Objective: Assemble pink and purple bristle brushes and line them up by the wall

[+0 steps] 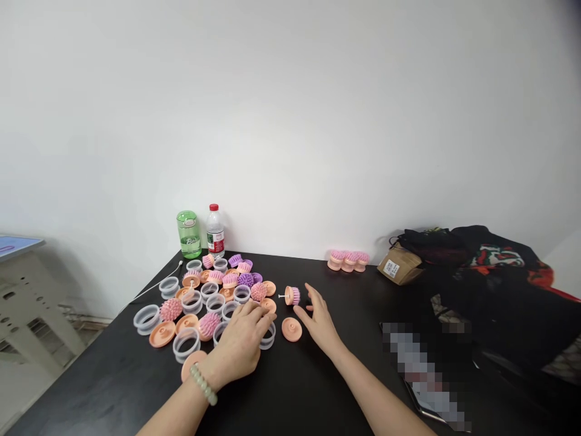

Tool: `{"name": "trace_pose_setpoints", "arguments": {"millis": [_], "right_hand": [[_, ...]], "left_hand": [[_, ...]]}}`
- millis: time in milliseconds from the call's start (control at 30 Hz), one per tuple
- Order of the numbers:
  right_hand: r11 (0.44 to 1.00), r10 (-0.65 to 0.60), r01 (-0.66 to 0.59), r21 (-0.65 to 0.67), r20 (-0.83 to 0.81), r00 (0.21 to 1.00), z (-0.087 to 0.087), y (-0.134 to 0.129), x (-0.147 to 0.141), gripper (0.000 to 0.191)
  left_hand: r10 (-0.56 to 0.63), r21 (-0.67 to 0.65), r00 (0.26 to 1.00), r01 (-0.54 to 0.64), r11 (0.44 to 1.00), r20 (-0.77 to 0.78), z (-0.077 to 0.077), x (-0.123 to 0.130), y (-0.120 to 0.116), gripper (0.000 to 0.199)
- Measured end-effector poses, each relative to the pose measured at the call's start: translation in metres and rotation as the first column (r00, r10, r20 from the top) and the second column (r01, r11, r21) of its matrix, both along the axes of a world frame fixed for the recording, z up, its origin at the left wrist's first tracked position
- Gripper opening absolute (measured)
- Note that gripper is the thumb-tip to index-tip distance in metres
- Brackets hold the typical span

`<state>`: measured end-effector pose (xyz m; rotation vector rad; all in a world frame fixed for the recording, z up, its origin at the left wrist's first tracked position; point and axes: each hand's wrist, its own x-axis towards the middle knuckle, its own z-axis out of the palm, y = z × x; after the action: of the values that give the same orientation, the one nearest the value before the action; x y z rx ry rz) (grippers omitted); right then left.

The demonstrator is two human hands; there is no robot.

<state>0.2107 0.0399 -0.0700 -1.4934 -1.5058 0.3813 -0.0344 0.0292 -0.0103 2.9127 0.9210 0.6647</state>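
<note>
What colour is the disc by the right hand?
The disc is peach, clearest in the head view.

1. Left of centre, rings and brush heads are crowding the table!
2. Two bottles are standing just behind.
3. Right of centre, stacked brushes are sitting; a packet is resting rightward.

The head camera looks down across the table.

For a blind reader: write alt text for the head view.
A person's left hand is over clear rings and peach discs on a black table, while the open right hand is beside a pink-bristled piece lying on its side. Three pink-topped pieces stand near the wall; two bottles stand at the back left.
</note>
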Motion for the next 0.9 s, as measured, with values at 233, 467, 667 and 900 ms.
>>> {"name": "trace_pose_setpoints", "arguments": {"millis": [233, 467, 667, 900], "right_hand": [[0.991, 0.135, -0.134, -0.010, 0.108, 0.985, 0.007, -0.002, -0.009, 0.048], [0.957, 0.288, -0.282, -0.072, 0.101, 0.952, 0.012, -0.030, -0.024, 0.073], [0.961, 0.277, -0.275, -0.030, 0.127, 0.953, 0.011, -0.012, -0.046, 0.058], [0.969, 0.243, -0.248, 0.022, 0.129, 0.961, 0.011, 0.013, -0.053, 0.050]], "left_hand": [[0.055, -0.033, 0.997, -0.057, 0.998, -0.062, 0.002, 0.003, 0.001, 0.051], [0.118, 0.007, 0.987, -0.118, 0.993, -0.106, 0.004, 0.003, 0.006, 0.043], [0.158, 0.051, 0.981, -0.153, 0.987, -0.108, -0.002, 0.004, 0.011, 0.042], [0.201, 0.063, 0.976, -0.196, 0.979, -0.084, -0.006, 0.001, 0.019, 0.046]]}}
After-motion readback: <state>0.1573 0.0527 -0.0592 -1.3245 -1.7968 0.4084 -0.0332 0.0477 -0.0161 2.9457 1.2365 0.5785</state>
